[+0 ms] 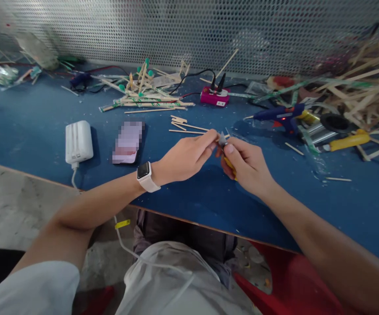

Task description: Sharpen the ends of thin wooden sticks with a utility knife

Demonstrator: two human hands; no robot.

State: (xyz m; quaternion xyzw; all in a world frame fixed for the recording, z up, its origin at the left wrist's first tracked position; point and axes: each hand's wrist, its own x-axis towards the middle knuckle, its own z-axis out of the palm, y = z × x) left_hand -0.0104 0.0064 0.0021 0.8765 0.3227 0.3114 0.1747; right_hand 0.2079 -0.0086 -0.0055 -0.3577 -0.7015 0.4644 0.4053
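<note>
My left hand (186, 155), with a white watch on its wrist, pinches a thin wooden stick (216, 136) above the blue table (38, 127). My right hand (245, 164) is closed round a yellow-handled cutter (228, 162) whose grey metal tip (222, 140) meets the stick at the left fingertips. Both hands touch at the middle of the table, just in front of a few loose sticks (184, 124).
A white power bank (78, 142) and a phone (128, 142) lie to the left. A pile of sticks with green beads (143, 92) and a pink socket (214, 96) sit behind. A blue glue gun (279, 116), a yellow tool (349, 141) and heaped sticks (363, 83) fill the right.
</note>
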